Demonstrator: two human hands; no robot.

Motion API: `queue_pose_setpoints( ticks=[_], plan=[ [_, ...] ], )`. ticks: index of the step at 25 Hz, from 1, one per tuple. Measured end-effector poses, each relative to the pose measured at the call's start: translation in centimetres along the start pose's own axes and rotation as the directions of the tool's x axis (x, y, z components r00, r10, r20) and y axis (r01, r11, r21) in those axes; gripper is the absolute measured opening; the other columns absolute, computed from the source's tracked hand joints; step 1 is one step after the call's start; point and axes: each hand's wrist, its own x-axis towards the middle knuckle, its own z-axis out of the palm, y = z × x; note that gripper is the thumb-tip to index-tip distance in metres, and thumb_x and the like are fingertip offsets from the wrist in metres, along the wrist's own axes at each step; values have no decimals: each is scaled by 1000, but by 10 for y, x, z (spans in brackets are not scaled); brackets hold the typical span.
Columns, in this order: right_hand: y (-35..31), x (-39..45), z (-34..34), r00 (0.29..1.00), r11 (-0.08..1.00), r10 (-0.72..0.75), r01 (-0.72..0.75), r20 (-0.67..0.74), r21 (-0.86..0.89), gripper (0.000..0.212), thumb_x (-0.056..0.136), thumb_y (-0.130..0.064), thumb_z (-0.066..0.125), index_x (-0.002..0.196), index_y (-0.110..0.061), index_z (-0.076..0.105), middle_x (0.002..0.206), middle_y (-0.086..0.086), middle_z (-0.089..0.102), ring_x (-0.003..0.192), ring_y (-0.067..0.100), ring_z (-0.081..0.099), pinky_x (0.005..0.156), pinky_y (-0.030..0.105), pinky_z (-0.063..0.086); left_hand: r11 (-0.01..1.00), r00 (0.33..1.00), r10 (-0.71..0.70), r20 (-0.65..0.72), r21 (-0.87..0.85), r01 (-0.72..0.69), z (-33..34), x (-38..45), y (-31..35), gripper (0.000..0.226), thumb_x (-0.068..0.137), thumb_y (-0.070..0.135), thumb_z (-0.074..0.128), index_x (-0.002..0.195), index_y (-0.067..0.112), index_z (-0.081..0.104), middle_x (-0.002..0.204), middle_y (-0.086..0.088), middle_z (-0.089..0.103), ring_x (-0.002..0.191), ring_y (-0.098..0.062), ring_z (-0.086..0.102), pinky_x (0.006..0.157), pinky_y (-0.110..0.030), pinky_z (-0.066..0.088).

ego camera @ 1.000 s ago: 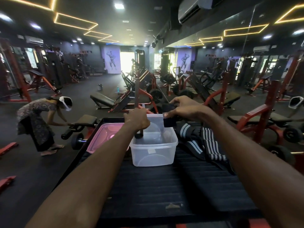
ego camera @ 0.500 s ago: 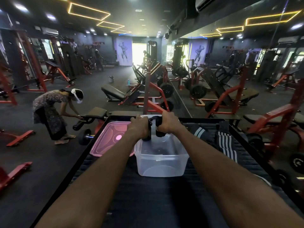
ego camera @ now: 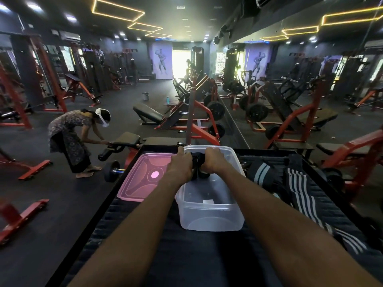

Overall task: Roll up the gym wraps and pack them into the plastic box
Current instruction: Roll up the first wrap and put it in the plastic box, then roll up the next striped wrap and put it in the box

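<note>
Two bare hands meet over the open plastic box on a dark padded worktop in a gym. The left hand and right hand each close their grip on a dark rolled gym wrap, held between them just above the box's far rim. A darker shape sits low inside the box below the hands, but it is too dim to say what it is; a small pale tag lies on the box's floor, its writing too small to read.

Left of the box, touching or nearly touching its side, lies a pink lid, flat on the worktop. Right of the box, loose striped wraps sprawl in a heap toward the worktop's right edge, black with white bands. The near half of the worktop, in front of the box, is bare padding under the forearms.

Beyond the worktop's left edge, open dark floor runs to a second person bent over a bench, with a dumbbell on the floor near the lid's corner. Behind the box stand red-framed weight machines.
</note>
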Motion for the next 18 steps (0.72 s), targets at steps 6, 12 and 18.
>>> queue_pose_setpoints(
  ticks=[6,12,18],
  plan=[
    [2,-4,-4,997,998,-41,38,60,45,20,81,-15,72,100,-9,68,104,15,70,103,33,64,81,34,49,998,1000,-19,22,56,17,-3,-2,1,51,80,11,75,125,5,53,136,-14,35,110,-38,56,91,-51,53],
    [11,-27,-44,990,982,-33,58,-139,179,8,86,-4,65,91,1,62,90,9,60,83,23,65,73,33,58,991,998,-57,29,126,53,-22,-8,12,50,85,23,65,130,9,48,137,-18,42,127,-41,40,101,-55,42],
    [57,-71,-100,905,967,144,-43,-401,251,11,87,-16,64,82,-15,74,79,-1,68,73,12,61,72,29,46,994,987,94,-129,75,-85,-45,-21,71,38,89,24,59,123,8,55,134,-19,47,128,-41,42,103,-55,40]
  ],
)
